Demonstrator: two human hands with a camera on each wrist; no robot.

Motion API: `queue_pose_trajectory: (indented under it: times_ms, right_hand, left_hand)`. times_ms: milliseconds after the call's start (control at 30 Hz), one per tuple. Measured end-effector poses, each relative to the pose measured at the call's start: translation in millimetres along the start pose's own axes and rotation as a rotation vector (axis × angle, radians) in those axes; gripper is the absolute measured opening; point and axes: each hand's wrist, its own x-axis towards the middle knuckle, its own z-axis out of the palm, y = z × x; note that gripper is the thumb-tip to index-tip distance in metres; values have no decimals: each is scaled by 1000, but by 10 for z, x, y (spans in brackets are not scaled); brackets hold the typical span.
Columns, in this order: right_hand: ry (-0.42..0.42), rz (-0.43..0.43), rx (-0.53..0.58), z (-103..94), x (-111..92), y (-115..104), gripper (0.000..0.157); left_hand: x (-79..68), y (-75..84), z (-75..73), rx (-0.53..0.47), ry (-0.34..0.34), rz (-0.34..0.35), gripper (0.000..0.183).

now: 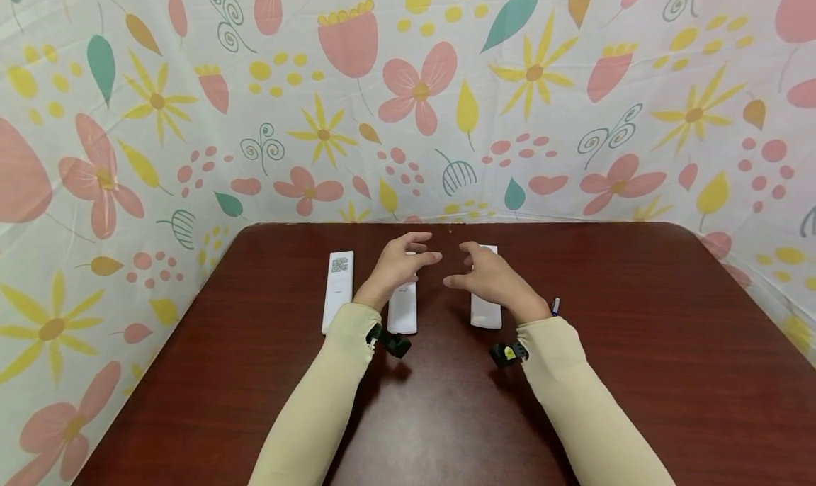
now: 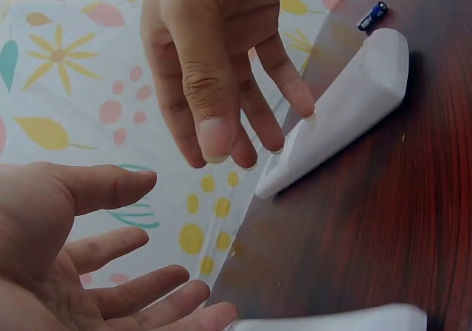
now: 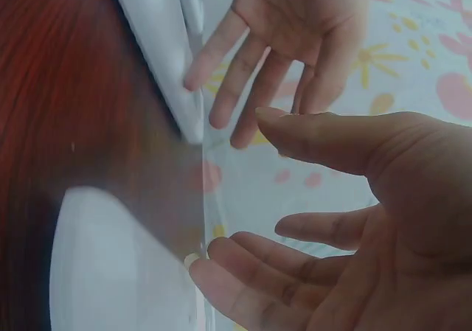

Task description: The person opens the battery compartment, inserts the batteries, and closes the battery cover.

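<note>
Both hands hover over the table, palms facing across a gap, holding nothing. The left hand (image 1: 400,265) is above a white remote control (image 1: 403,312), hiding its far half. Another white remote control (image 1: 338,295) with a printed code label lies to its left. Over a third white remote control (image 1: 486,314) is the right hand (image 1: 494,279), covering part of it. In the left wrist view the right hand's loosely bent fingers (image 2: 199,136) overlap that remote. The right wrist view has the right hand's fingers (image 3: 243,287) spread beside the white remote's end.
A small blue and silver battery (image 1: 556,305) lies right of the right wrist. The dark red wooden table (image 1: 637,373) ends against a floral cloth (image 1: 535,117) at the back. Each wrist wears a black camera strap (image 1: 389,341).
</note>
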Motion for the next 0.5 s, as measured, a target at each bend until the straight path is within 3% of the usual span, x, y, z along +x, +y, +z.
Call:
queue_pose_trajectory:
  times_ms: [167,500]
  right_hand:
    - [22,53,-47,-106,-42,94,85]
    - [65,102,-22,-303,-175,254,86]
  left_hand:
    - [36,37,94,9,-19,-2,56]
    - [102,91,308,3,-47,-30,55]
